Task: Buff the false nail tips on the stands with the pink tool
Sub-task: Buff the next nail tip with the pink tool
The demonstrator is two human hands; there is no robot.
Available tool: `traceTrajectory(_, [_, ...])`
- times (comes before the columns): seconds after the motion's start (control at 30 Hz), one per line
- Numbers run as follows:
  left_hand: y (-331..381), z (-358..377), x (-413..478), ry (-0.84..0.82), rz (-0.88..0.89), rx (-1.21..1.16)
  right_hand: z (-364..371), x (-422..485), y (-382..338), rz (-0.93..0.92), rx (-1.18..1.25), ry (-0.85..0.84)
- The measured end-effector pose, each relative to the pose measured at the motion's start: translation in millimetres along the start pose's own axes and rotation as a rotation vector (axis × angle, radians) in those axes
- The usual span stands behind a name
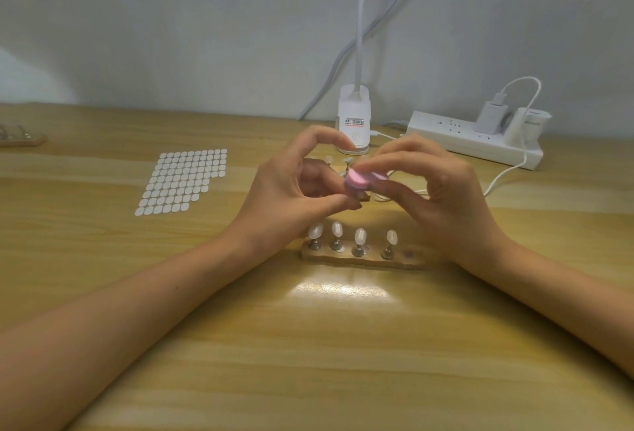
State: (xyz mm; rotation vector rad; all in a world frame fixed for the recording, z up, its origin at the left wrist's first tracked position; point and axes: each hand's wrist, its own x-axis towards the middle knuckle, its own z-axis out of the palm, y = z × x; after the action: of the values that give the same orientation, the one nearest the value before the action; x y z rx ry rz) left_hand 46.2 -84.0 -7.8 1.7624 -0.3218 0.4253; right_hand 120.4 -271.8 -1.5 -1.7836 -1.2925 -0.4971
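My right hand [442, 197] pinches the pink buffing tool [358, 179] between thumb and fingers, raised above the table. My left hand [295, 190] pinches a small nail stand at its base [363, 196], right against the pink tool; the tip on it is hidden by the tool. Below my hands a wooden base [404, 261] carries several pale false nail tips [360, 236] on little metal stands. Two more tips [347, 160] show behind my fingers.
A sheet of white oval stickers [182, 181] lies to the left. Behind my hands are a white clip lamp base [354, 120], a white power strip [473, 137] with a plugged charger, and a white cable [504, 175]. A wooden item [20, 137] sits at the far left edge.
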Motion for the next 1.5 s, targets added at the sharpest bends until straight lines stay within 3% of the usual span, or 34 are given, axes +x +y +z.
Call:
traceTrajectory(0.57, [1.1,-1.1,-0.1,0.010,0.001,0.012,0.4,-1.2,-0.2,-0.093,-0.008,-0.064])
traceTrajectory(1.4, [4.0,0.9,-1.1,0.004,-0.052,-0.032,-5.1,1.4,3.3,-0.043,-0.055,-0.001])
traceTrajectory(1.5, [4.3,0.8,-0.7,-0.003,-0.048,-0.004,0.5,-1.5,-2.5,-0.108,-0.011,-0.061])
